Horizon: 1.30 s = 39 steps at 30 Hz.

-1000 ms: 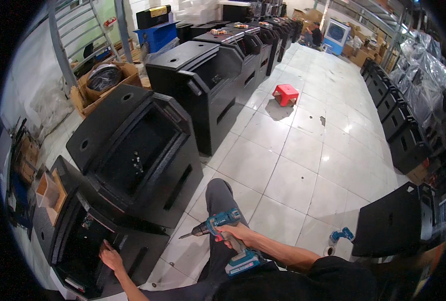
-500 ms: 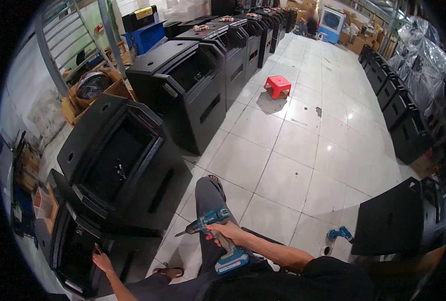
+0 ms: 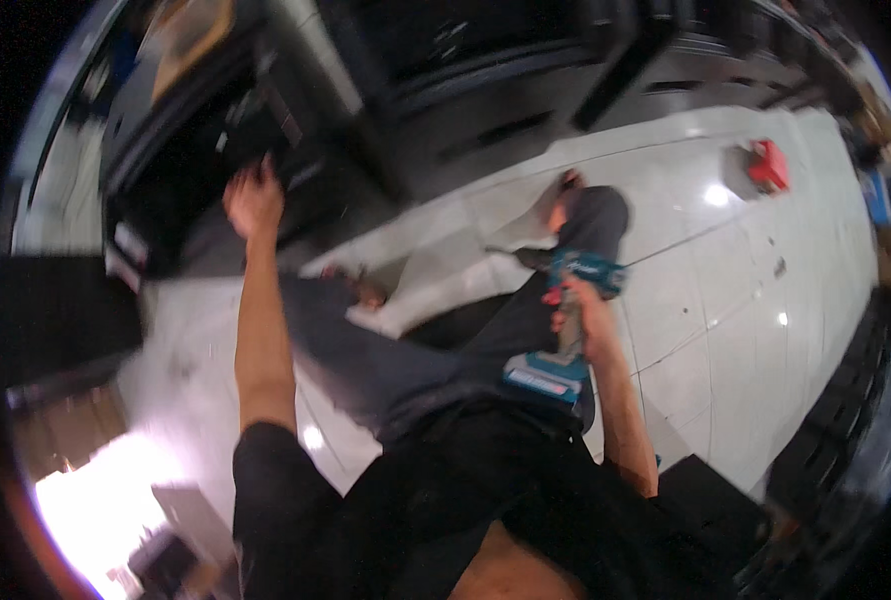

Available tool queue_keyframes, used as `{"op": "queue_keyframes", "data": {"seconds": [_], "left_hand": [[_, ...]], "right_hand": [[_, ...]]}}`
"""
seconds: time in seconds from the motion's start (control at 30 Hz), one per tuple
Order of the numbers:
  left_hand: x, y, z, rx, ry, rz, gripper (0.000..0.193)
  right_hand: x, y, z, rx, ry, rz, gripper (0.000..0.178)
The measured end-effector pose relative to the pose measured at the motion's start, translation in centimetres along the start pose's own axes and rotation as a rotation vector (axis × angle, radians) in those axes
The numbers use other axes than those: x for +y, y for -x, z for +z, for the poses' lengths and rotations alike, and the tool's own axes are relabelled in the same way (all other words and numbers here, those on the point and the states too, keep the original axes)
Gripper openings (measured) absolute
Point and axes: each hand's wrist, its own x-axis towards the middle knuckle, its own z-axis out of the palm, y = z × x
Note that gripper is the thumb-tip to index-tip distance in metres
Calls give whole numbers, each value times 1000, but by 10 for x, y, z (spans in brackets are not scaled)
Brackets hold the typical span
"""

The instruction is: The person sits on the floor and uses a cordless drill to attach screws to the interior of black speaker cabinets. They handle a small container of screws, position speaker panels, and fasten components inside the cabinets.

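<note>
Item: one cordless drill, teal and black, at three o'clock of centre, bit toward ten, over the leg of my dark grey trousers.
Item: my right hand, fingers wrapped round the drill's handle.
Item: my left hand, at ten o'clock, arm outstretched, beside a black cabinet with an open recess (blur hides whether the fingers grip anything, or touch it).
Item: a second black cabinet, slotted front, at twelve.
Item: one red stool, at two, standing on white tiled floor.
</note>
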Motion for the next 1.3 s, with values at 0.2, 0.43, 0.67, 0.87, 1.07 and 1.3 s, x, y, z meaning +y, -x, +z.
{"op": "queue_keyframes", "data": {"seconds": [0.2, 0.43, 0.67, 0.87, 1.07, 1.3], "left_hand": [[-13, -4, 17, 52, 138, -31, 48], [-13, -11, 43, 100, 163, -18, 52], [0, -16, 15, 81, 135, -61, 38], [-3, -9, 16, 126, 213, -70, 29], [-5, -10, 10, 160, 212, -31, 28], [-45, 9, -19, 189, 222, -186, 25]], "right_hand": [[0, -2, 8, 30, -47, 34, 33], [-3, -6, 4, 59, -37, 53, 34], [0, -4, 0, 89, 13, 26, 31], [3, 3, -7, 175, 0, 60, 30], [-10, 2, -3, 205, -32, 20, 32], [-8, 8, 13, 155, -59, -86, 33]]}}
